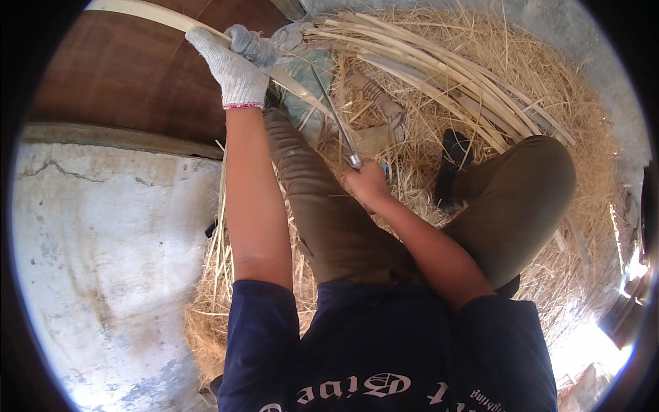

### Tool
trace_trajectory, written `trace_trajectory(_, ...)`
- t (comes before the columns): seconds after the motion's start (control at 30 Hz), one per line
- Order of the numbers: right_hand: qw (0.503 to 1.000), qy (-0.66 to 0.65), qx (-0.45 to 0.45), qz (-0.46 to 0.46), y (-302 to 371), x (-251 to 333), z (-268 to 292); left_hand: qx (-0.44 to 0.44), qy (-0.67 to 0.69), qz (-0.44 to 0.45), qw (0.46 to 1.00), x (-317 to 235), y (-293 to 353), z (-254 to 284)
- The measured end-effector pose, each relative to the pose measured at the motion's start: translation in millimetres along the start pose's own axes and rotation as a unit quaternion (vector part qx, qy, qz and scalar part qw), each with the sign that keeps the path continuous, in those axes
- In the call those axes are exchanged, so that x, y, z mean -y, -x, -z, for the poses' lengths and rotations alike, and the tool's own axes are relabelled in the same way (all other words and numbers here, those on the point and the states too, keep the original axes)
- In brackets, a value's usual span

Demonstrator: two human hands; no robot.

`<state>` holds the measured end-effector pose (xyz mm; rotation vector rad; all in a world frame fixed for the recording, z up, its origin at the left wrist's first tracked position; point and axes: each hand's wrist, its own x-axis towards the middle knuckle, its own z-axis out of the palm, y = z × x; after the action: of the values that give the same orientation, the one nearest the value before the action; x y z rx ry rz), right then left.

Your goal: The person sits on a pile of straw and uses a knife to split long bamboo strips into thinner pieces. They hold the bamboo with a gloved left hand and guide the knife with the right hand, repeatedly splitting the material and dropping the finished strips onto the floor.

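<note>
My left hand (237, 69), in a white knitted glove with grey cloth wrapped around its thumb side, is closed on a long pale bamboo strip (302, 90). The strip runs from the upper left edge, through the glove, down toward my right hand. My bare right hand (368, 184) grips a knife (334, 117) by its handle, which the fingers mostly hide. A metal collar shows just above that fist. The thin, slightly curved blade points up and left, crossing close to the strip's lower end; I cannot tell whether they touch.
Several long pale strips (446, 62) lie bundled on straw-like shavings (528, 69) at the upper right. My outstretched left leg and bent right leg flank the work. A cracked whitewashed wall (117, 240) stands left, below a brown panel (123, 75).
</note>
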<state>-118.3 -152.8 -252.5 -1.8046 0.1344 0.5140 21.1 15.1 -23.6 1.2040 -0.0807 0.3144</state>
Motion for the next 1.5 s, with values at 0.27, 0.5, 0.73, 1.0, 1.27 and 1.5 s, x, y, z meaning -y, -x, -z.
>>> trace_trajectory(0.27,0.998,0.03,-0.024,0.053,5.0,6.6,-10.9,-0.067,-0.006,-0.022,0.998,-3.6,0.9,8.9)
trace_trajectory(0.5,0.999,0.04,0.006,-0.031,-1.3,-8.6,-0.8,-0.045,0.012,-0.015,0.999,-3.7,1.4,23.7)
trace_trajectory(0.73,0.999,0.023,-0.017,0.035,-1.2,-11.8,-22.5,0.038,0.045,-0.001,0.998,-11.3,8.7,29.5)
trace_trajectory(1.0,0.996,0.086,-0.026,-0.003,1.0,-11.3,-19.0,-0.081,0.048,-0.027,0.995,-8.4,12.3,23.5)
trace_trajectory(1.27,0.997,0.071,-0.013,-0.02,7.1,-29.1,-2.1,-0.084,0.048,-0.023,0.995,-3.8,16.8,11.8)
trace_trajectory(1.5,0.997,0.046,-0.004,0.057,8.1,-11.8,-14.5,-0.158,0.029,-0.053,0.986,-3.2,10.5,17.5)
